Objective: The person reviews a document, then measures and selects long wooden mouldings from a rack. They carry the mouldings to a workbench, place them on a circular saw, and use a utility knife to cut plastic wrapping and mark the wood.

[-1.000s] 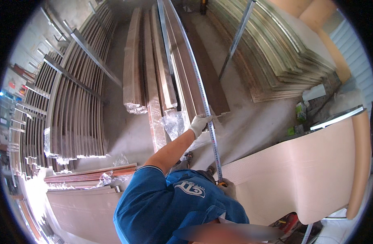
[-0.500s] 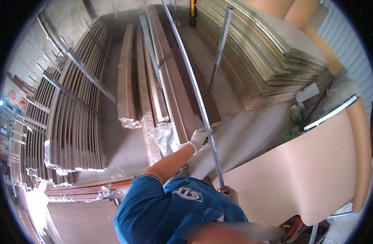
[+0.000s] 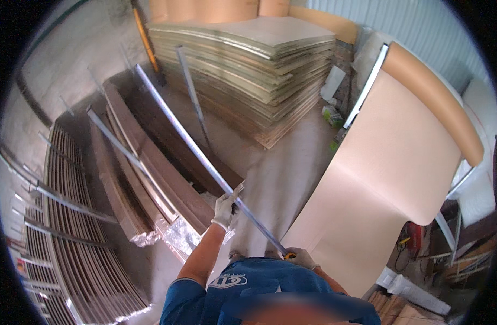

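A long, slim silvery metal tube (image 3: 183, 135) slants from the far left down to my waist. White-gloved, my left hand (image 3: 223, 210) is closed around it partway along, arm stretched forward. My right hand (image 3: 302, 258), also gloved, is at the near end, close to my blue shirt. A small yellow and black thing (image 3: 289, 255), which looks like a tape measure, is in its fingers against the tube end. Beneath the tube lie long brown boards (image 3: 151, 157), their near ends wrapped in clear plastic (image 3: 181, 235).
Upright metal posts (image 3: 191, 92) stand among the boards. Racked thin panels (image 3: 80, 216) fill the left. A tall stack of sheets (image 3: 259, 70) stands ahead. On my right is a wide beige sheet (image 3: 368, 189) with a brown roll (image 3: 433, 97) along its far edge.
The view has turned right, so the racks and boards sit farther left and more of the beige sheet shows. Both hands stay at the tube; its far end is now in view.
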{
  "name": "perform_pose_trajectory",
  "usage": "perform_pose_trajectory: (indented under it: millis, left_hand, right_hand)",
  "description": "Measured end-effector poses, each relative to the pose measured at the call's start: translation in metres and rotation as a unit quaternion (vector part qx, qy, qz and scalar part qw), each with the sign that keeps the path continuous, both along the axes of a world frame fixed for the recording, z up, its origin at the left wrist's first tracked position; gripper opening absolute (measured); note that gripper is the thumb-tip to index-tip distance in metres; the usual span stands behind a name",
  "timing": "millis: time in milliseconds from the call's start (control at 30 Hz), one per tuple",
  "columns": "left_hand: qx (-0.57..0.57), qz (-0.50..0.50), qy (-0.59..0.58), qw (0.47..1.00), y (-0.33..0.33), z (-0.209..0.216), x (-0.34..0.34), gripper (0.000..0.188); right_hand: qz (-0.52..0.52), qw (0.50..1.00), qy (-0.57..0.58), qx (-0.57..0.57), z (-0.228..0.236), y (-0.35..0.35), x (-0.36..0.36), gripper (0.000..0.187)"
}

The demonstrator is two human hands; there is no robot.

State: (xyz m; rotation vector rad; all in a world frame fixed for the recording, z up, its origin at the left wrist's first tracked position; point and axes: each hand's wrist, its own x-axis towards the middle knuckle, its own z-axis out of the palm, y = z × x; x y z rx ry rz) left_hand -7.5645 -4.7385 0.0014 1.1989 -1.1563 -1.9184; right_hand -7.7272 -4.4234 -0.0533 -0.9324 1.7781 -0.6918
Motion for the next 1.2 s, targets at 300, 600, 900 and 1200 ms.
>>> perform_pose_trajectory:
  millis: [300, 600, 900, 1200]
  left_hand:
    - [0.029, 0.003, 0.035, 0.999, 0.031, 0.002, -0.015, 0.018]
    - [-0.044, -0.112, -0.02, 0.993, 0.074, -0.004, -0.02, 0.018]
    - [0.016, -0.142, -0.119, 0.983, 0.098, 0.0, 0.005, 0.039]
    - [0.077, -0.182, -0.118, 0.973, 0.131, -0.026, 0.015, 0.04]
  right_hand:
    - [-0.015, 1.0, -0.019, -0.012, 0.023, -0.01, -0.002, 0.041]
    - [-0.022, 0.999, 0.023, -0.029, 0.042, -0.023, 0.003, 0.077]
    - [-0.148, 0.984, 0.079, -0.052, 0.031, -0.029, -0.009, 0.094]
    - [-0.215, 0.969, -0.104, -0.059, 0.026, -0.022, -0.014, 0.055]
